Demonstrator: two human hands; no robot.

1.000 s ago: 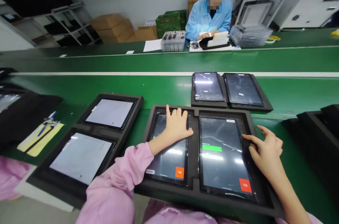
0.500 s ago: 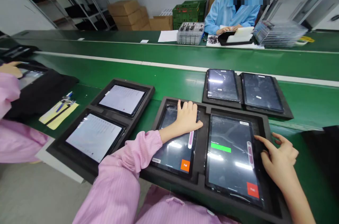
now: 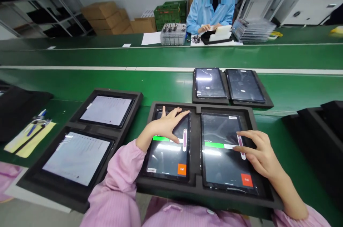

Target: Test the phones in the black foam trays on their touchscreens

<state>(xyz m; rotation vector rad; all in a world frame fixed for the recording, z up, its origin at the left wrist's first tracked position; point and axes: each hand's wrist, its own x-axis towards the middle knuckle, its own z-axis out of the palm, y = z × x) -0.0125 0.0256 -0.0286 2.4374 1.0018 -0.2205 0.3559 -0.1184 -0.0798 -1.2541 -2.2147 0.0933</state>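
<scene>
Two tablets lie face up side by side in a black foam tray (image 3: 197, 180) in front of me. My left hand (image 3: 167, 123) is spread over the upper part of the left tablet (image 3: 167, 159), holding nothing. Its screen shows a green bar, a slider and an orange-red "Fail" box. My right hand (image 3: 258, 150) reaches over the right edge of the right tablet (image 3: 219, 166), fingers apart near the slider and the white end of its bar. This screen also has a green bar and a red box. Whether the fingertips touch the glass I cannot tell.
Left of me, another foam tray (image 3: 83, 127) holds two lit tablets. Beyond my tray, two dark tablets (image 3: 210, 83) rest on foam. Black foam (image 3: 316, 141) is at the right. Across the green bench, a person in blue (image 3: 210, 9) works beside a clear container (image 3: 173, 34).
My right hand has moved left from the tray's edge onto the right tablet. My left hand has turned and spread wider, uncovering the green bar. The camera view has shifted right.
</scene>
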